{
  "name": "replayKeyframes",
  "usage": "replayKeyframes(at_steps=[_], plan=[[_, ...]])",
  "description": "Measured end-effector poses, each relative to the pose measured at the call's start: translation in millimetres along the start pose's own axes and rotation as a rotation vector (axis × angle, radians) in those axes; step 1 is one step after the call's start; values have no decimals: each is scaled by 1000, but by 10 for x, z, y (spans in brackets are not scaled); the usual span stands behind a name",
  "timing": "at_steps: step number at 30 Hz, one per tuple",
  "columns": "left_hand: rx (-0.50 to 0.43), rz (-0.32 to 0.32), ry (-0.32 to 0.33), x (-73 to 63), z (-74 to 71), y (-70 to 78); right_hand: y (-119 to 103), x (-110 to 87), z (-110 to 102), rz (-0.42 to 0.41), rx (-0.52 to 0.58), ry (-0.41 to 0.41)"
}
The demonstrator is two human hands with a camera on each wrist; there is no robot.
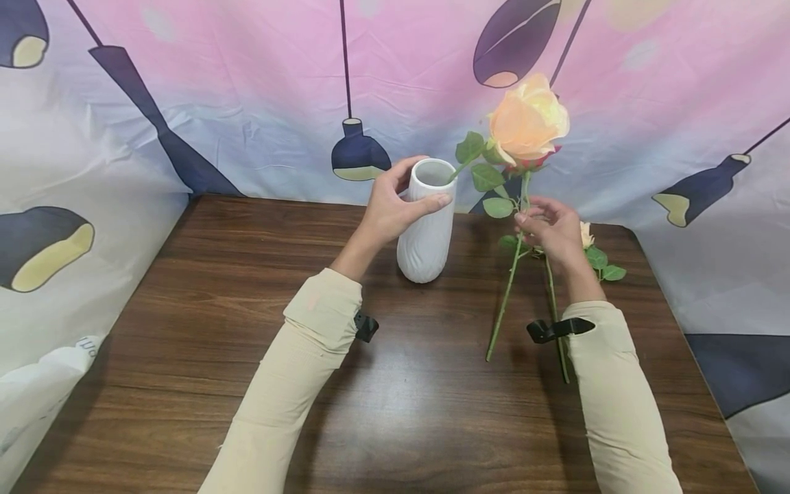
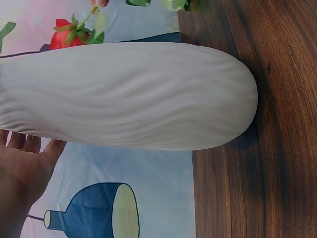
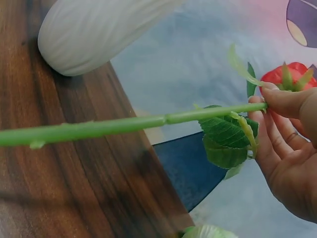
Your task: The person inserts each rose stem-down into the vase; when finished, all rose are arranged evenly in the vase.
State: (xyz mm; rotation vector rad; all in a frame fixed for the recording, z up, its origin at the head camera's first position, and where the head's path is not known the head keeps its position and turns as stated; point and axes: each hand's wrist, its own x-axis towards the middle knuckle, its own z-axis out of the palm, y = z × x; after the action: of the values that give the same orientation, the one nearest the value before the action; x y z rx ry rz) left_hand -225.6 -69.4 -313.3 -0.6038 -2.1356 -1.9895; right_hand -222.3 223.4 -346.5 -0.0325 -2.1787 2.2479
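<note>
My left hand [image 1: 395, 206] grips a white ribbed vase [image 1: 426, 240] near its rim, thumb across the front and fingers behind. The vase is upright on the table. A peach rose [image 1: 527, 123] has its stem in the vase's mouth and leans out to the right. Beside it, my right hand [image 1: 558, 230] pinches the green stem of a red rose [image 3: 292, 74] just below the bloom. That stem hangs down and to the left over the table. In the head view, the peach bloom hides most of the red one.
Another peach rose [image 1: 586, 234] lies on the dark wooden table [image 1: 278, 274], partly behind my right hand, its stem pointing toward me. A patterned cloth [image 1: 247, 103] hangs right behind the table. White plastic [image 1: 55, 370] bunches at the left edge.
</note>
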Motion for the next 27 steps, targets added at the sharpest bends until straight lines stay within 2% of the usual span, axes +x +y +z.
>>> replayKeyframes(at_steps=[6,16,27], plan=[[-10,-3,-1,0,4,-8,-42,-2,33,-40,69,8],[-7,3,-2,1,1,-13,-102,-10,47,-119,125,2],[0,-3,-2,6,3,-5,-266,-53,65,-176,187,52]])
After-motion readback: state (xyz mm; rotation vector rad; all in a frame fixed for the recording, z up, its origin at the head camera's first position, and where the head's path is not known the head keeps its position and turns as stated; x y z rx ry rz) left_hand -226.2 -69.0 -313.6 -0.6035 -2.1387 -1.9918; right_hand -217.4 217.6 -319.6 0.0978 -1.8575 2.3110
